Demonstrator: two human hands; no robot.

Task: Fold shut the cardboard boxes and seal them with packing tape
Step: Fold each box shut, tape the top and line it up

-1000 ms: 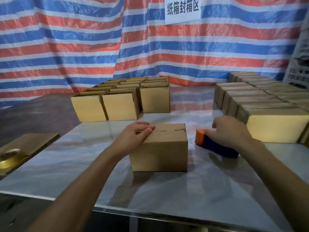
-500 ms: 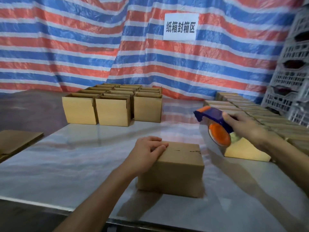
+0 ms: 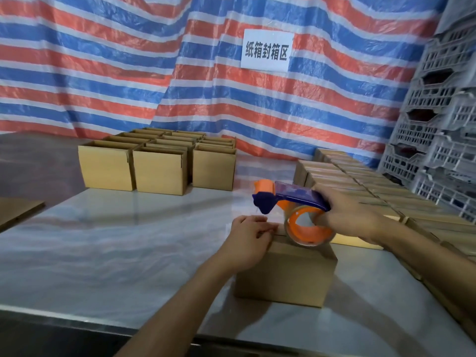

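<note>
Right hand (image 3: 353,217), gripping the tape dispenser (image 3: 296,199), has brought it from the table (image 3: 128,240) to the closed box (image 3: 286,271) at lower centre, where the left hand (image 3: 247,240) presses the top down; sealing looks imminent.

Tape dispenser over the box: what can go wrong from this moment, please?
1. The front end of the tape dispenser hangs just above the left hand; its cutter could nick the fingers on the way down.
2. Only that hand steadies the box on the glossy table; a pull of tape by the right hand may slide the box or let the flaps lift.
</note>
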